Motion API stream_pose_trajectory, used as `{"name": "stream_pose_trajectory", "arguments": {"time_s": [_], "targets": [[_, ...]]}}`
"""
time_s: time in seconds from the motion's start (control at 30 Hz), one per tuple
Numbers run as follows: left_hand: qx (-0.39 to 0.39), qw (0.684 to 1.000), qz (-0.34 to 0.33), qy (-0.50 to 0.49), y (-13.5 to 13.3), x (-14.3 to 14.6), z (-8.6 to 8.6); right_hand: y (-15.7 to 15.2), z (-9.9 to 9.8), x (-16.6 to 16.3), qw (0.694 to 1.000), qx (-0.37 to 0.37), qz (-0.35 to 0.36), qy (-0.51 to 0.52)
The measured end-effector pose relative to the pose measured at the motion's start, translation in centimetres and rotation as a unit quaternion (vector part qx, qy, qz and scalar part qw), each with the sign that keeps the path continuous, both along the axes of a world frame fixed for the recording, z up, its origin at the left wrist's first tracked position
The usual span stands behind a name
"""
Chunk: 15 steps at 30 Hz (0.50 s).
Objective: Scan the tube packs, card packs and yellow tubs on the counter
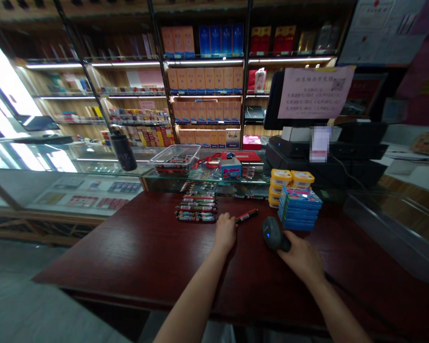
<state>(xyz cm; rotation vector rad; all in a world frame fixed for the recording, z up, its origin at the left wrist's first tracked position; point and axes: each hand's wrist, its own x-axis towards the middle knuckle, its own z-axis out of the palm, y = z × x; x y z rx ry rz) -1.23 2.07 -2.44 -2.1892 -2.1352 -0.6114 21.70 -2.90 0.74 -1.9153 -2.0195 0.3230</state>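
My left hand [225, 232] is closed on one end of a red and black pen [247, 216], which points away to the right just above or on the dark red table. In my right hand [305, 257] is a black barcode scanner [272, 233] with a blue light on it, its head turned toward the pen. Left of my left hand lies a row of several similar pens [197, 208], side by side. Beyond the scanner stand a stack of blue boxes [300, 208] and stacked yellow tubs [280, 177].
A clear plastic bin [175, 157] holding more pens sits on the glass counter [207, 180], near a small blue box [230, 168]. A black bottle [123, 151] stands at left. At right are a monitor [274, 102] and a clear container [389, 228]. Shelves of boxed goods line the back.
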Motion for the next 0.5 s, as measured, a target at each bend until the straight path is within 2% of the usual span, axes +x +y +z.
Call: {"name": "stream_pose_trajectory", "arguments": {"time_s": [0.13,0.3,0.4,0.5], "targets": [[0.012,1.000,0.005,-0.018,0.08,-0.27,-0.29,0.17,0.20,0.10,0.987,0.004,0.061,0.151],[0.022,0.999,0.003,-0.034,0.33,-0.60,-0.67,-0.21,-0.41,-0.51,0.936,-0.088,0.068,0.334],[0.029,0.998,0.000,-0.048,0.37,-0.62,-0.66,-0.49,-0.69,-0.79,0.914,-0.086,0.068,0.391],[0.033,0.998,-0.004,-0.053,0.30,-0.59,-0.58,-0.65,-0.63,-0.81,0.912,-0.076,0.064,0.398]]}}
